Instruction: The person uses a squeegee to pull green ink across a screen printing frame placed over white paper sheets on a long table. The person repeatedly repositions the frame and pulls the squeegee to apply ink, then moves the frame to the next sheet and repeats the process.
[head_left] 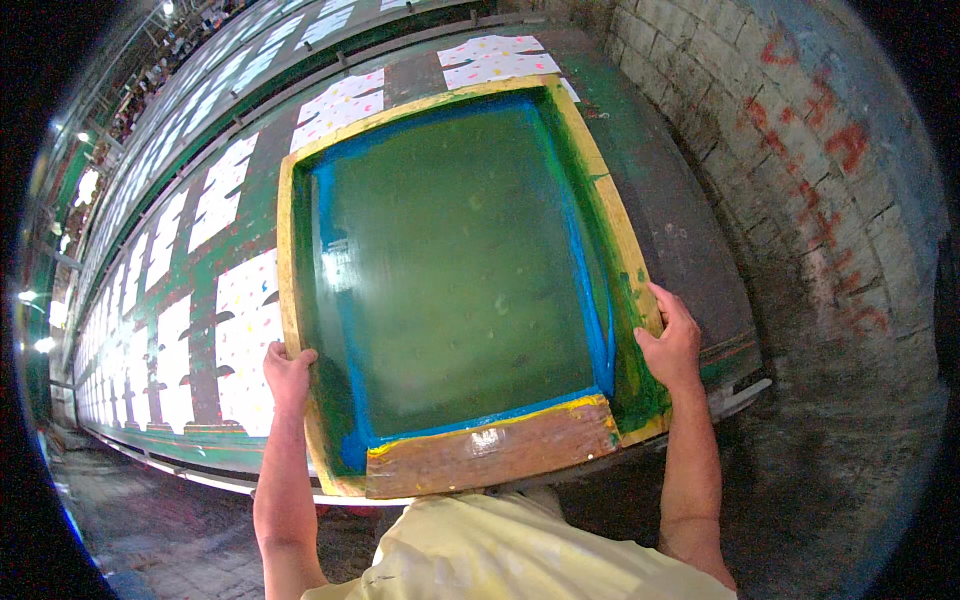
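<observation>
Wooden frame point(284, 250), one, with green screen: before you, over the near end of the table point(690, 250); whether raised or resting, you cannot tell.
Left hand point(287, 375): partly closed on the left rim, your thumb inward.
Right hand point(670, 345): partly closed on the right rim, thumb inward, fingers outside.
Step, as judged: you are handling the frame two-handed. Any shift calls for an even, level grip.
Blue paint point(581, 270): along the inner edges, wet-looking.
Brown board point(490, 447): across the near end, perhaps loose; mind sliding.
White sheets point(250, 340), spotted: left and far; the frame's far edge overlaps some in view.
Block wall point(800, 200): right, likely limiting your sideways room.
</observation>
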`<move>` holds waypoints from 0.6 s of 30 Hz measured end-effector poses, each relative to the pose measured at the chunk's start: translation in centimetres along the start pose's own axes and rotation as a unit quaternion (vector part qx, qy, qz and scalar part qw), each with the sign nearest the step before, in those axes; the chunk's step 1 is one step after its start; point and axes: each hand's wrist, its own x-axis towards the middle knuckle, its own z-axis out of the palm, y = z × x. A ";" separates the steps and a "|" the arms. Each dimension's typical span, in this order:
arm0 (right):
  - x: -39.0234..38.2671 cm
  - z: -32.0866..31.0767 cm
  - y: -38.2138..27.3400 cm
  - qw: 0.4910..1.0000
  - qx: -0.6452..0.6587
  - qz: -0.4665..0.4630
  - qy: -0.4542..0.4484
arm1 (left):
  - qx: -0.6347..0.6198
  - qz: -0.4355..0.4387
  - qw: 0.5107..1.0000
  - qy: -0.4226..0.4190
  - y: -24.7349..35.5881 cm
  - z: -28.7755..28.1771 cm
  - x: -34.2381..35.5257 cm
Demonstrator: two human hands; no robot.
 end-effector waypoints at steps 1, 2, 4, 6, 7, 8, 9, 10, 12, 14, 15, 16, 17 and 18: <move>0.0 0.0 -0.1 1.000 -0.005 0.011 -0.004 | -0.002 0.000 1.000 0.002 -0.2 0.2 0.1; -0.1 -0.1 -0.3 1.000 -0.010 0.006 -0.005 | -0.004 0.007 1.000 0.004 -0.4 0.4 0.3; -0.4 -0.4 -0.8 0.999 -0.008 0.028 -0.012 | 0.002 0.020 1.000 0.002 -1.1 1.2 0.7; -1.5 -0.9 -1.9 0.993 -0.109 -0.040 0.009 | 0.034 0.003 0.999 -0.015 -1.6 1.6 1.1; -2.4 -1.1 -2.6 0.985 -0.164 -0.049 0.011 | 0.036 0.024 0.999 -0.014 -2.0 1.8 1.3; -3.7 -1.3 -3.5 0.980 -0.167 -0.108 0.016 | 0.052 0.016 0.998 -0.018 -2.2 1.9 1.4; -5.4 -1.2 -4.6 0.974 -0.177 -0.144 0.010 | 0.067 0.017 0.997 -0.019 -2.6 1.8 1.3; -7.0 -1.2 -5.9 0.965 -0.191 -0.178 0.000 | 0.042 -0.002 0.998 -0.042 -2.9 1.7 1.1; -10.1 -0.9 -8.5 0.959 -0.063 -0.239 -0.139 | -0.033 0.000 0.997 -0.069 -3.6 1.3 1.0; -12.7 0.6 -10.7 0.921 -0.003 -0.305 -0.244 | -0.064 0.083 0.993 -0.057 -4.5 1.4 0.7; -13.5 1.5 -11.7 0.912 -0.037 -0.318 -0.257 | -0.090 0.099 0.989 -0.057 -4.9 1.5 0.6; -14.3 2.4 -12.6 0.902 -0.070 -0.333 -0.267 | -0.102 0.123 0.985 -0.067 -5.3 1.4 0.7; -14.9 3.1 -13.5 0.889 -0.104 -0.348 -0.279 | -0.118 0.115 0.983 -0.085 -5.7 1.5 0.7; -15.2 3.8 -14.4 0.892 -0.125 -0.364 -0.239 | -0.151 0.101 0.978 -0.106 -6.0 1.4 0.7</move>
